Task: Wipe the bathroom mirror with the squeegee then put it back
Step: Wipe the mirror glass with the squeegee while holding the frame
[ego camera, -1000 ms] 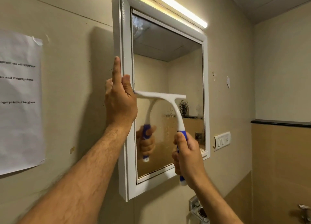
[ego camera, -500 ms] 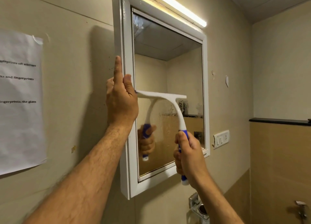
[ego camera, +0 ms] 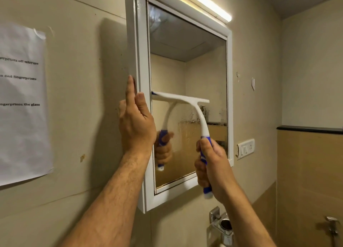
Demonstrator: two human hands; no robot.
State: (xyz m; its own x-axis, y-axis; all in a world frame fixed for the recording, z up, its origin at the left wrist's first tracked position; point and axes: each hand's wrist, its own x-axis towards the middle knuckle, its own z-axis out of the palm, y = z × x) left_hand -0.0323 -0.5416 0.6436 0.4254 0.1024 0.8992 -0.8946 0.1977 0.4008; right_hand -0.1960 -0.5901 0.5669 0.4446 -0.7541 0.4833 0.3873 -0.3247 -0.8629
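The bathroom mirror (ego camera: 204,70) hangs on the wall in a thick white frame (ego camera: 143,52). A white squeegee (ego camera: 185,99) with a blue and white handle has its blade pressed flat against the glass about halfway down. My right hand (ego camera: 211,165) is shut around the handle. My left hand (ego camera: 136,122) grips the left edge of the frame, fingers pointing up. The glass below the blade looks smeared and wet; above the blade it looks cleaner. The squeegee and my right hand are reflected in the glass.
A printed paper sheet (ego camera: 20,102) is taped to the wall at left. A strip light (ego camera: 206,2) runs above the mirror. A switch plate (ego camera: 246,148) sits right of the frame. A chrome holder (ego camera: 222,226) is mounted below, and a tap (ego camera: 332,226) at lower right.
The squeegee blade has slid slightly downward on the glass with my right hand. My left hand has stayed on the frame edge.
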